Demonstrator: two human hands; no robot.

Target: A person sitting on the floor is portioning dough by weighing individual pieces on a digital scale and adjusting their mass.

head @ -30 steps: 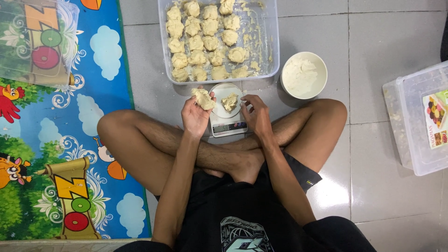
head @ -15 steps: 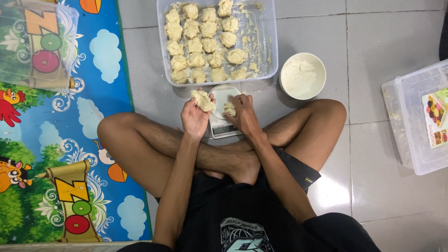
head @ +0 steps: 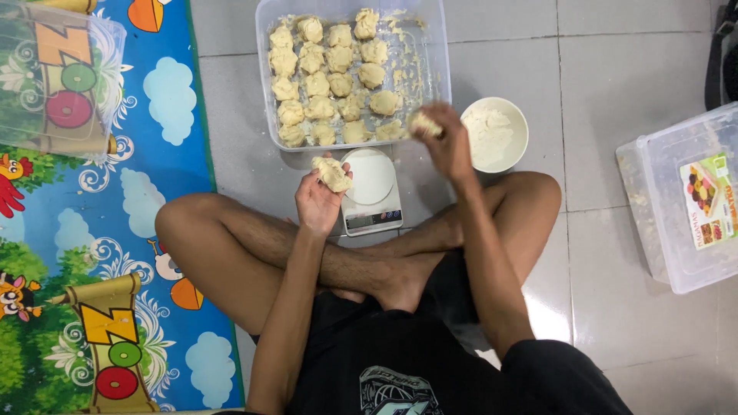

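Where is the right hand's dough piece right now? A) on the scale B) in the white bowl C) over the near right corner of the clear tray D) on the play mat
C: the right hand holds a dough piece at the tray's near right corner; the scale plate is bare.

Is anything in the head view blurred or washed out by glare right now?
Head view: the right hand and its dough piece are motion-blurred; the left hand with its dough lump is sharp; soft glare lies on the floor tiles by the knee; lighting is otherwise even.
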